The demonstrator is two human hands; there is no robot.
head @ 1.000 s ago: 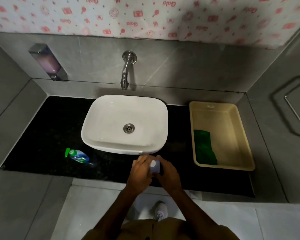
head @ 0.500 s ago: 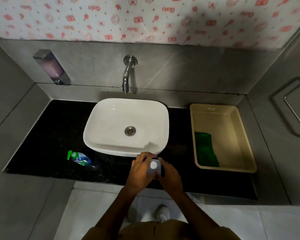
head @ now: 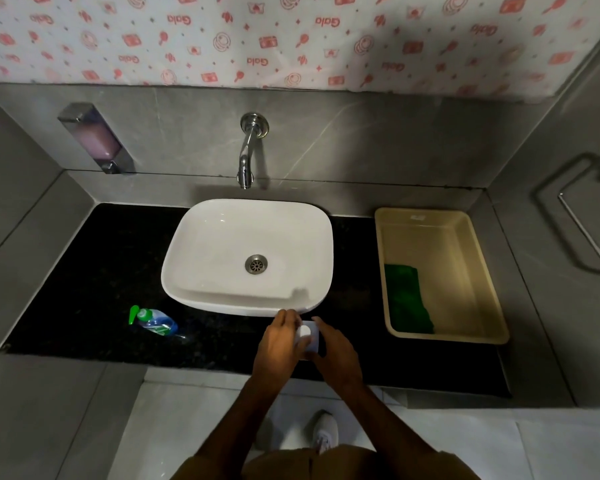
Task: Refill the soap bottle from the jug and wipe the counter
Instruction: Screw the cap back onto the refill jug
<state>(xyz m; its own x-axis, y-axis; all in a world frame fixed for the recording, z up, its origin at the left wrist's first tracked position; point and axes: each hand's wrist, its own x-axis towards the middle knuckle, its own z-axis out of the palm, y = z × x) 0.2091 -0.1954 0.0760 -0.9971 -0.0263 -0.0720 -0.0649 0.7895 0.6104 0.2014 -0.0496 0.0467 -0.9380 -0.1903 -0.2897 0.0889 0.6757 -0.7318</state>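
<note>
Both my hands grip a small pale jug (head: 305,336) with a round white cap, seen from above, over the front of the black counter (head: 94,271) just before the basin. My left hand (head: 278,344) wraps its left side with fingers at the cap. My right hand (head: 336,351) holds its right side. The body of the jug is mostly hidden by my fingers. A clear soap bottle (head: 155,322) with a green cap and blue label lies on its side on the counter, well to the left of my hands. A green cloth (head: 404,299) lies in the beige tray (head: 447,271).
A white basin (head: 246,202) sits mid-counter under a chrome wall tap (head: 246,157). The tray stands at the counter's right end. A wall soap dispenser (head: 97,140) hangs at the back left, and a metal towel bar (head: 586,220) on the right wall.
Both hands stay on the jug at the same spot by the basin's front. The view has tilted slightly; nothing else on the counter has moved.
</note>
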